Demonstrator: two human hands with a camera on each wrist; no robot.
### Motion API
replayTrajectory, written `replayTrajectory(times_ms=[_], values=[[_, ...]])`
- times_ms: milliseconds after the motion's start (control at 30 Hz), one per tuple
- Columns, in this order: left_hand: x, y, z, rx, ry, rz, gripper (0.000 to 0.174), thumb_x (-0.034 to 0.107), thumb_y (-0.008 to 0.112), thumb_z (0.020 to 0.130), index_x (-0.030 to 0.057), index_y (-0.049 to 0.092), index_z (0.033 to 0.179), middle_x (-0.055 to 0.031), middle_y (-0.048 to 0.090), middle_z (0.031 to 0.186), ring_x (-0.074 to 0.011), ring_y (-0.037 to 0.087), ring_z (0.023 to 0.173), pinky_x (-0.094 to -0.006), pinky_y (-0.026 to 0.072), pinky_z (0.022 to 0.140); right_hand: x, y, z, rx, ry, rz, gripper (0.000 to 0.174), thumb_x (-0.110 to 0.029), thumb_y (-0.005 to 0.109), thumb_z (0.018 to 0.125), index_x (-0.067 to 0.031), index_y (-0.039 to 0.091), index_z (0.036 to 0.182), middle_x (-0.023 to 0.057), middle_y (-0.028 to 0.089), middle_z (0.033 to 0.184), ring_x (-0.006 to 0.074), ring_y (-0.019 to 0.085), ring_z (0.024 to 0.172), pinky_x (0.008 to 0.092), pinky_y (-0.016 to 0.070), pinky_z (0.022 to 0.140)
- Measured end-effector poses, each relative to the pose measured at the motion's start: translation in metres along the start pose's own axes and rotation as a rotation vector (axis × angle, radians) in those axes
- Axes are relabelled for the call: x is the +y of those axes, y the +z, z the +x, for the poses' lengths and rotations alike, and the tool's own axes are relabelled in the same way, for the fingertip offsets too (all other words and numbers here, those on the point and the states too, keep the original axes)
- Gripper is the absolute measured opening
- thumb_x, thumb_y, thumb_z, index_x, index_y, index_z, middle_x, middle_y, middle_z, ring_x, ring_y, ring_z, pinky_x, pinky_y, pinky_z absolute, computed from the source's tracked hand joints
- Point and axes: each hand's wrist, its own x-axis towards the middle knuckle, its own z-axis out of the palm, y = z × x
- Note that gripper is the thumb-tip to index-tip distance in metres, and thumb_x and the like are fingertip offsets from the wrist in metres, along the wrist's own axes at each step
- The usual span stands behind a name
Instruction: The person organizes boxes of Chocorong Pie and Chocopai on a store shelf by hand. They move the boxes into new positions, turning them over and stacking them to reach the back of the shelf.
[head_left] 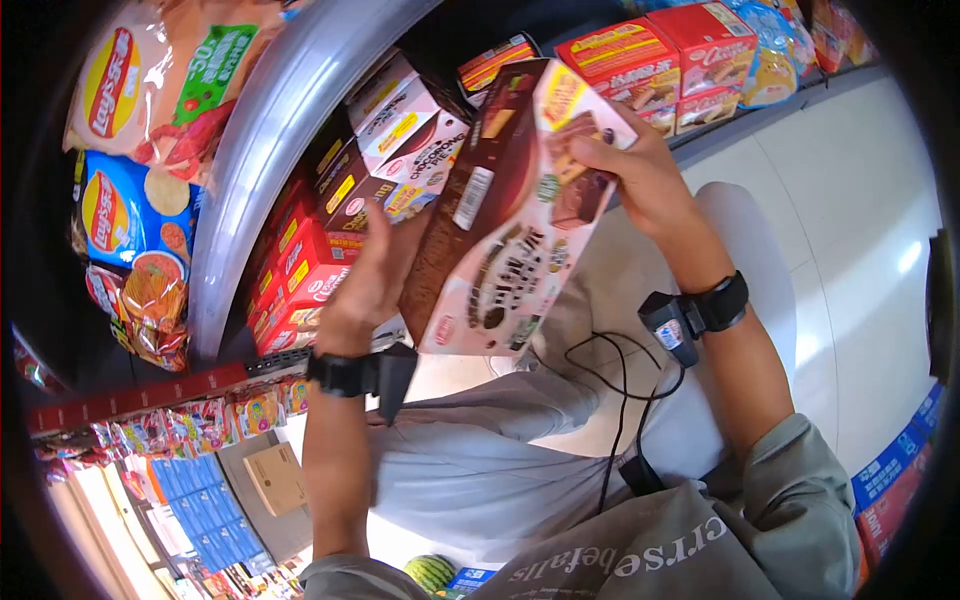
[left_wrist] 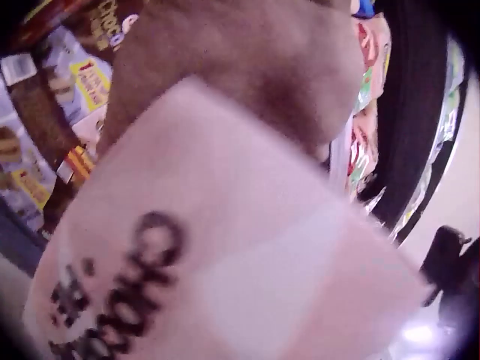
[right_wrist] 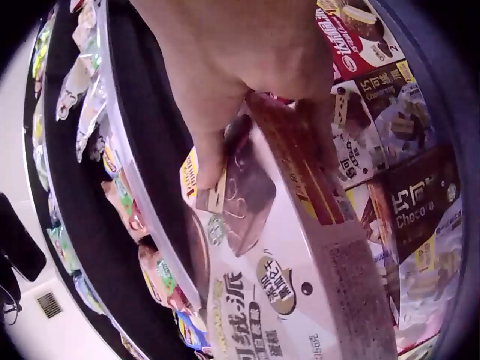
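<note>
A pink and brown chocolate-pie box (head_left: pixel 510 225) is tilted in front of the person in the head view. The right hand (head_left: pixel 645 175) grips its upper right end, with the thumb on the printed face; the right wrist view shows this hand (right_wrist: pixel 240 67) straddling the end of the box (right_wrist: pixel 285 277). At the box's lower left side is the left hand (head_left: pixel 365 280), its thumb extended upward and its other fingers partly hidden. In the left wrist view, the box (left_wrist: pixel 225 225) covers the fingers of this hand (left_wrist: pixel 240 67).
Red snack boxes (head_left: pixel 300 270), a brown box (head_left: pixel 350 185) and other pie boxes stand on the shelf behind. Chip bags (head_left: pixel 135 215) lie left of a clear curved rim (head_left: pixel 265 130). A black cable (head_left: pixel 625 400) hangs by the person's legs; a watermelon (head_left: pixel 431 572) is below.
</note>
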Motion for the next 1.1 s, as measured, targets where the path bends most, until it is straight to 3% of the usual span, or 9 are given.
replayTrajectory(times_ms=[67, 100, 133, 267, 400, 533, 667, 767, 1100], values=[[0.009, -0.004, -0.013, 0.131, 0.004, 0.679, 0.096, 0.058, 0.069, 0.077, -0.0051, 0.032, 0.14, -0.0127, 0.053, 0.126, -0.019, 0.051, 0.116, -0.031, 0.0392, 0.1, 0.007, 0.005, 0.0, 0.091, 0.008, -0.095, 0.056, -0.018, 0.084, 0.068, 0.0008, 0.057, 0.113, 0.0087, 0.066, 0.099, 0.0138, 0.065, 0.087, 0.028, 0.0531, 0.076], [0.01, 0.012, -0.011, 0.219, -0.009, 0.811, 0.101, 0.044, 0.08, 0.071, -0.0089, 0.028, 0.139, -0.0188, 0.047, 0.133, -0.0255, 0.047, 0.123, -0.0352, 0.0346, 0.106, 0.012, 0.008, 0.0, 0.124, 0.009, -0.19, 0.056, -0.02, 0.085, 0.068, 0.0007, 0.057, 0.112, 0.0084, 0.066, 0.098, 0.0133, 0.064, 0.086, 0.0273, 0.0528, 0.075], [0.004, 0.012, -0.01, 0.318, 0.079, 1.019, 0.076, 0.027, 0.083, 0.072, -0.0067, 0.044, 0.128, -0.0126, 0.057, 0.116, -0.0169, 0.056, 0.104, -0.031, 0.044, 0.091, 0.017, 0.011, -0.001, 0.154, 0.012, -0.284, 0.056, -0.023, 0.085, 0.068, 0.0006, 0.057, 0.111, 0.0081, 0.066, 0.097, 0.0129, 0.064, 0.085, 0.0266, 0.0524, 0.074], [0.022, 0.031, -0.01, 0.433, -0.065, 0.964, 0.06, 0.016, 0.081, 0.071, -0.0074, 0.051, 0.118, -0.0113, 0.063, 0.105, -0.0172, 0.059, 0.096, -0.0297, 0.0453, 0.087, 0.023, 0.016, -0.003, 0.103, 0.036, -0.327, 0.056, -0.028, 0.083, 0.071, 0.0015, 0.056, 0.11, 0.0081, 0.065, 0.095, 0.0121, 0.063, 0.081, 0.0246, 0.051, 0.069], [0.028, -0.003, -0.02, 0.445, -0.026, 0.999, 0.065, 0.01, 0.083, 0.067, -0.0079, 0.05, 0.119, -0.0113, 0.063, 0.106, -0.016, 0.058, 0.097, -0.0282, 0.0452, 0.087, 0.027, 0.014, -0.005, -0.05, 0.117, -0.329, 0.058, -0.031, 0.082, 0.072, -0.0008, 0.055, 0.114, 0.0076, 0.065, 0.099, 0.0115, 0.061, 0.08, 0.0244, 0.0504, 0.066], [0.034, -0.015, -0.026, 0.451, 0.056, 1.269, 0.074, 0.005, 0.085, 0.058, -0.0065, 0.048, 0.122, -0.0119, 0.061, 0.111, -0.0178, 0.057, 0.102, -0.0297, 0.0434, 0.093, 0.053, 0.007, -0.003, -0.203, -0.006, -0.515, 0.067, -0.029, 0.081, 0.073, -0.0032, 0.049, 0.126, 0.015, 0.062, 0.113, 0.0216, 0.063, 0.096, 0.0306, 0.051, 0.079], [0.028, -0.027, -0.026, 0.492, 0.129, 1.436, 0.078, 0.001, 0.084, 0.054, 0.0002, 0.048, 0.123, -0.0139, 0.06, 0.112, -0.0249, 0.058, 0.106, -0.0339, 0.0431, 0.095, 0.057, 0.016, -0.012, -0.156, -0.117, -0.521, 0.073, -0.019, 0.084, 0.066, -0.0005, 0.047, 0.127, 0.0184, 0.06, 0.116, 0.0278, 0.061, 0.103, 0.0343, 0.0486, 0.087], [0.029, -0.024, -0.025, 0.588, 0.131, 1.498, 0.08, 0.001, 0.083, 0.052, 0.0025, 0.047, 0.123, -0.0166, 0.059, 0.114, -0.0305, 0.058, 0.107, -0.0361, 0.0437, 0.095, 0.058, 0.021, -0.011, -0.144, -0.217, -0.666, 0.075, -0.001, 0.079, 0.069, -0.0006, 0.039, 0.132, 0.0126, 0.059, 0.117, 0.0188, 0.061, 0.103, 0.0304, 0.0531, 0.08], [0.029, -0.024, -0.021, 0.653, 0.053, 1.792, 0.076, 0.0, 0.083, 0.05, 0.0016, 0.048, 0.118, -0.0189, 0.055, 0.115, -0.0362, 0.054, 0.109, -0.0399, 0.044, 0.094, 0.077, 0.034, -0.015, -0.033, -0.279, -0.786, 0.048, -0.012, 0.075, 0.074, 0.0099, 0.051, 0.108, 0.0288, 0.063, 0.093, 0.0432, 0.063, 0.088, 0.0434, 0.0509, 0.075]])
